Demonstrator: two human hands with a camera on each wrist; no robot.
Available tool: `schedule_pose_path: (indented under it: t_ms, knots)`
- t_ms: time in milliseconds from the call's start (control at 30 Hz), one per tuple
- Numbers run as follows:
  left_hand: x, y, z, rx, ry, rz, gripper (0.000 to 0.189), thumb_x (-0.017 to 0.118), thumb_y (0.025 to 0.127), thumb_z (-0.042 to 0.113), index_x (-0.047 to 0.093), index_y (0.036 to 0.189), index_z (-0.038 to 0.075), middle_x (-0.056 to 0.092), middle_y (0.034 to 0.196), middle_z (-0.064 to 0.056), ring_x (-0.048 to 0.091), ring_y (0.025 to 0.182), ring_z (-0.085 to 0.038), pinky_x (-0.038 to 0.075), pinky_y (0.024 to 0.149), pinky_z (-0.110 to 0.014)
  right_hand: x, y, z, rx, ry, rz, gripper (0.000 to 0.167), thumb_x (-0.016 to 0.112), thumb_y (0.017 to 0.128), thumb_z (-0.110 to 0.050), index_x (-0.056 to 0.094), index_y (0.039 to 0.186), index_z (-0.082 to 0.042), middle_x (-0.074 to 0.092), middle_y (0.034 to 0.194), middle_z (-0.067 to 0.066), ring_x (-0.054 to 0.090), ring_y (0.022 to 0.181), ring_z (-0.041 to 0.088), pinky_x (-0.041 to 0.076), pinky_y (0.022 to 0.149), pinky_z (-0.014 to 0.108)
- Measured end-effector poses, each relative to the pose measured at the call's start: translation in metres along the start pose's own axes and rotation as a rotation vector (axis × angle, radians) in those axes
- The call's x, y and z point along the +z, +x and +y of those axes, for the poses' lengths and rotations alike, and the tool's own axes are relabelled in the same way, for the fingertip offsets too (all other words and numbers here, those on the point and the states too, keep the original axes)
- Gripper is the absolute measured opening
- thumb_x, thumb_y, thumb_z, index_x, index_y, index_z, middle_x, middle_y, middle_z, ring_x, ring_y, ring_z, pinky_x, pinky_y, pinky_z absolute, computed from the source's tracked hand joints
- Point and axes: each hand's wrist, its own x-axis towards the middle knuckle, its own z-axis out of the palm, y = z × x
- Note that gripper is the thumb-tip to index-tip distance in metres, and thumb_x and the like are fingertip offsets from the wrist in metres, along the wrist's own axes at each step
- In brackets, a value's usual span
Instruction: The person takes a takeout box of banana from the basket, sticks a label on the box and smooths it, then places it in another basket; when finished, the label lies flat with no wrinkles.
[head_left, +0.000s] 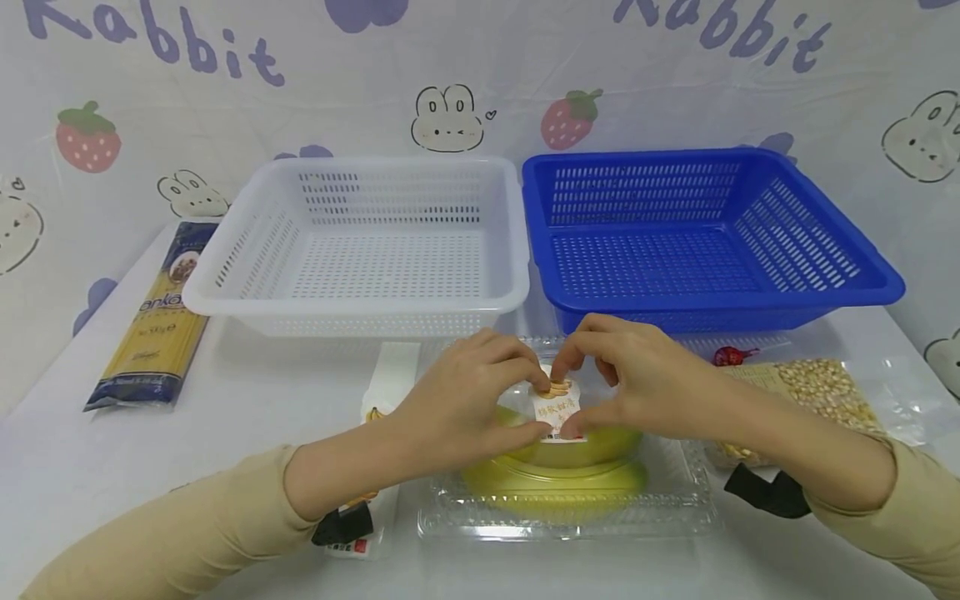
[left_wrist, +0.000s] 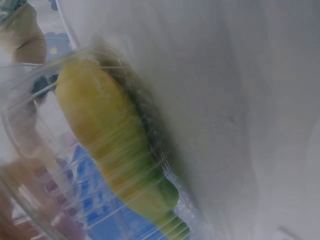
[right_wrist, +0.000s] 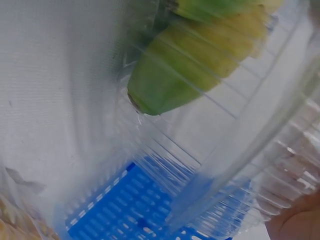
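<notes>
White label [head_left: 557, 413] with banana print: held from both sides over the top of the clear plastic box [head_left: 525, 527]. On its left edge, fingertips of the left hand [head_left: 472, 392] are placed, index above, thumb below; the right edge is held the same way by the right hand [head_left: 633, 379]. Fingers of both hands are bent, thumb-to-index gap narrow. Bananas [right_wrist: 180, 70], yellow-green, are seen inside the box through its ribbed wall in both wrist views.

Box is set on the worktop [head_left: 247, 383], in front of the white basket [head_left: 360, 308] and the blue basket [head_left: 720, 300], which are placed side by side. A white strip [head_left: 396, 367], also banana-printed, is laid just left of the box and partly covered by the left forearm. Bag of corn kernels [head_left: 821, 387] is laid to the right, small red item [head_left: 733, 357] at its upper edge. Pasta pack [head_left: 157, 333] is placed far left, beside the white basket.
</notes>
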Motion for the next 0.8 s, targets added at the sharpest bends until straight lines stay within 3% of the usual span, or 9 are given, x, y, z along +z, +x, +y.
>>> schedule_pose_path:
  t_ms: [267, 433, 633, 800]
  knots:
    - [-0.002, -0.001, 0.001, -0.003, 0.019, -0.018, 0.033, 0.081, 0.078, 0.037, 0.071, 0.104, 0.018, 0.068, 0.107, 0.006, 0.059, 0.105, -0.014, 0.051, 0.090, -0.031, -0.002, -0.002, -0.001, -0.008, 0.018, -0.044, 0.049, 0.085, 0.070, -0.050, 0.066, 0.108, -0.026, 0.058, 0.100, -0.009, 0.047, 0.075, 0.013, 0.042, 0.061, 0.021]
    - [-0.002, 0.003, -0.002, -0.026, -0.013, -0.047, 0.028, 0.080, 0.082, 0.032, 0.072, 0.104, 0.017, 0.069, 0.106, 0.004, 0.059, 0.101, -0.015, 0.052, 0.087, -0.029, -0.002, 0.002, 0.002, -0.032, 0.017, -0.029, 0.036, 0.084, 0.075, -0.037, 0.068, 0.106, -0.025, 0.060, 0.096, -0.007, 0.046, 0.070, 0.010, 0.042, 0.058, 0.020]
    - [-0.004, 0.010, -0.006, -0.080, -0.064, -0.078, 0.015, 0.073, 0.088, 0.018, 0.073, 0.103, 0.012, 0.068, 0.106, -0.001, 0.061, 0.106, -0.019, 0.053, 0.095, -0.032, 0.000, 0.006, 0.006, -0.070, 0.023, 0.041, 0.012, 0.076, 0.086, -0.020, 0.071, 0.097, -0.022, 0.063, 0.087, -0.007, 0.050, 0.067, 0.004, 0.045, 0.056, 0.018]
    - [-0.006, 0.012, -0.008, -0.097, -0.085, -0.083, 0.014, 0.073, 0.088, 0.017, 0.074, 0.101, 0.012, 0.068, 0.104, -0.002, 0.062, 0.103, -0.018, 0.054, 0.091, -0.032, 0.002, 0.007, 0.008, -0.074, 0.016, 0.081, 0.010, 0.073, 0.088, -0.013, 0.071, 0.092, -0.021, 0.063, 0.084, -0.009, 0.054, 0.072, 0.004, 0.048, 0.058, 0.017]
